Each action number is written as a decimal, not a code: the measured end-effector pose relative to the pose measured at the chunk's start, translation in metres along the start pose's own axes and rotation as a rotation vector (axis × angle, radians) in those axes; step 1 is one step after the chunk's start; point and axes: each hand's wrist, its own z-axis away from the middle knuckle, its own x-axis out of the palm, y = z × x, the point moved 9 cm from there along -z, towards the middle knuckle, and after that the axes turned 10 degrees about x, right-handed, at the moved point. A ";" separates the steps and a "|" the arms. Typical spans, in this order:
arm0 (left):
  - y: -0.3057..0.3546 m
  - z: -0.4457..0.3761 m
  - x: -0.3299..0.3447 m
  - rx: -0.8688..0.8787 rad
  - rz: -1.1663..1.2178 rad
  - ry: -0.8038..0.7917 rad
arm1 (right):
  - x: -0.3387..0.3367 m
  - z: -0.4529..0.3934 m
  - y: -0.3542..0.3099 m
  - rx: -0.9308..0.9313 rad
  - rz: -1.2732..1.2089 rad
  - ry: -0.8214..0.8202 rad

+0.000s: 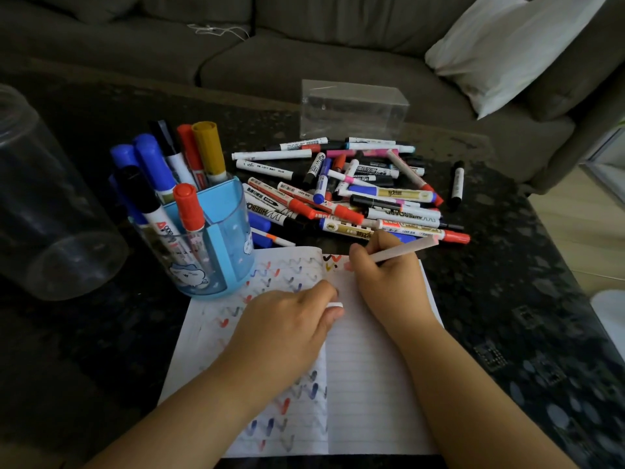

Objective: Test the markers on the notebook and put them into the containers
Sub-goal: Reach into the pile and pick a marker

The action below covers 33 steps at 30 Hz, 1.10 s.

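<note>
An open lined notebook (368, 384) lies in front of me, its pages marked with coloured zigzags. My right hand (382, 272) grips a pale pink marker (406, 251) with its tip down on the top of the right page. My left hand (287, 319) rests on the notebook's middle and pinches a small white cap (334, 304) in its fingers. A pile of several markers (355, 191) lies beyond the notebook. A blue pen holder (220, 245) at the left holds several upright markers.
A clear empty cylinder (44, 204) stands at the far left. A clear plastic box (351, 110) sits behind the marker pile. One black marker (457, 184) lies apart at the right. A grey sofa with a white pillow (514, 49) is behind the dark table.
</note>
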 end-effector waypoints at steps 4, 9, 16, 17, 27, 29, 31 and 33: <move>0.001 0.001 -0.001 0.001 0.004 -0.009 | -0.008 -0.001 0.006 0.098 -0.145 0.017; -0.002 0.002 -0.011 -0.113 0.046 -0.005 | -0.014 -0.001 0.016 0.243 -0.286 0.024; -0.023 0.022 -0.013 -0.551 0.536 0.040 | -0.029 0.032 -0.017 0.320 -0.448 -0.166; -0.021 0.026 -0.014 -0.588 0.599 0.044 | -0.033 0.041 -0.025 0.299 -0.453 -0.219; 0.038 0.039 -0.082 -0.661 0.776 0.110 | -0.058 0.132 -0.085 0.144 -0.403 -0.382; 0.049 0.039 -0.093 -0.621 0.789 0.113 | -0.059 0.144 -0.096 0.103 -0.400 -0.387; 0.058 0.040 -0.102 -0.585 0.793 0.106 | -0.060 0.152 -0.104 0.077 -0.414 -0.389; 0.064 0.042 -0.110 -0.568 0.792 0.110 | -0.061 0.157 -0.109 0.066 -0.407 -0.384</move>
